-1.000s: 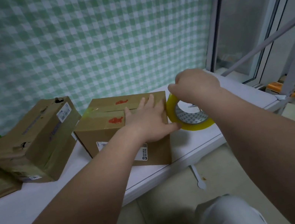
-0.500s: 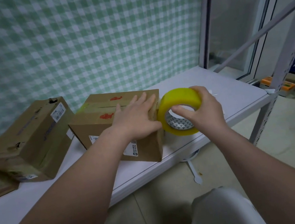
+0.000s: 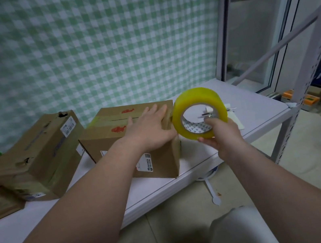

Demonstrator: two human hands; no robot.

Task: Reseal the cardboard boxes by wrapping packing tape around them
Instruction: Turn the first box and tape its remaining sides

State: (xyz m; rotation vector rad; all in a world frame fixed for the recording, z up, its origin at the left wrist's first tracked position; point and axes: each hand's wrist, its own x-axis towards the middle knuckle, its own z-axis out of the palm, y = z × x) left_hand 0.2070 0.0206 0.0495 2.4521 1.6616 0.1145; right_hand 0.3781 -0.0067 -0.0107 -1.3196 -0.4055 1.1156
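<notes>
Yellow tape point(image 3: 198, 112), a second ago low beside the box point(image 3: 128, 139) on the table point(image 3: 258, 117), now rides up at its right top edge in our right hand's point(image 3: 222, 138) closed grip while our flat, open left hand point(image 3: 152, 129) pins the lid, so we judge wrapping underway.

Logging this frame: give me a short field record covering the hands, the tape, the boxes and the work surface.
left hand: left hand flat on top of the brown cardboard box with red stamps, pressing it down
right hand: right hand grips the yellow roll of packing tape at its lower rim
tape position: upright, at the box's right end
other boxes: worn brown cardboard box leaning at left
surface: white table
taping state: box top seam partly taped
</notes>
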